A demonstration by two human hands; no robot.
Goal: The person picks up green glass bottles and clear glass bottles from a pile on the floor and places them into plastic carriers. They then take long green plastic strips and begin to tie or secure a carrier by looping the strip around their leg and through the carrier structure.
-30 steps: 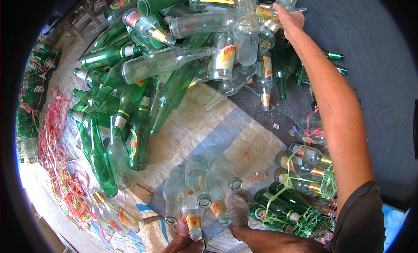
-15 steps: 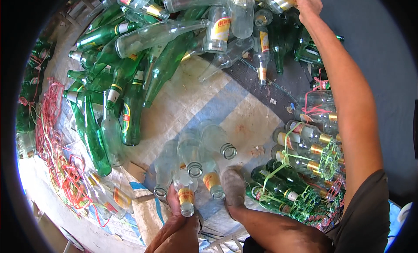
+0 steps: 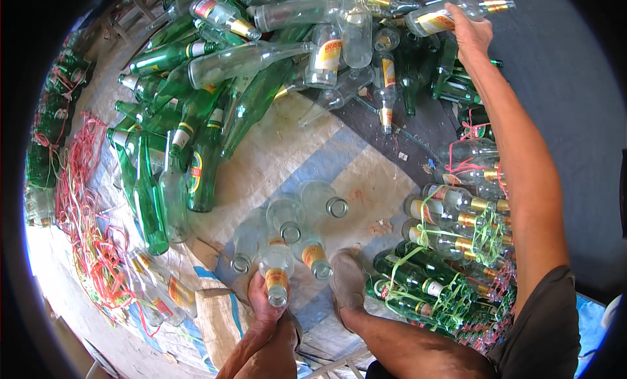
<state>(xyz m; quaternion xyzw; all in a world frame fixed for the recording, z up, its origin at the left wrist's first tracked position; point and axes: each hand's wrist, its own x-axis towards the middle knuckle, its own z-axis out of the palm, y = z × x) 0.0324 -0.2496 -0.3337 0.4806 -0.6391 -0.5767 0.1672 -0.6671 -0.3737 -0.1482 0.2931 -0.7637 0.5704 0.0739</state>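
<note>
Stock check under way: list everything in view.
Held bottle: one, clear, upper right
Upright bottles: five, clear, lower centre
Loose bottles: many, green and clear, top, upper left
Tied bottles: many, clear and green, right
Bundled bottles: many, mostly green, far left
Lying bottles: several, clear, lower left
String tangle: one, mostly pink, left
Sack: one, white and blue, lower left
Sheeting: uncounted, white and blue, underneath
Dark surface: one, black, right
Legs: two, bare, bottom
Right hand: one, bare, around held bottle
Left hand: one, bare, at front upright bottle

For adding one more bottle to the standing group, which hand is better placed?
Probably the right hand: it holds a clear bottle near the pile. The left hand is down by the standing bottles, away from the pile.
</note>
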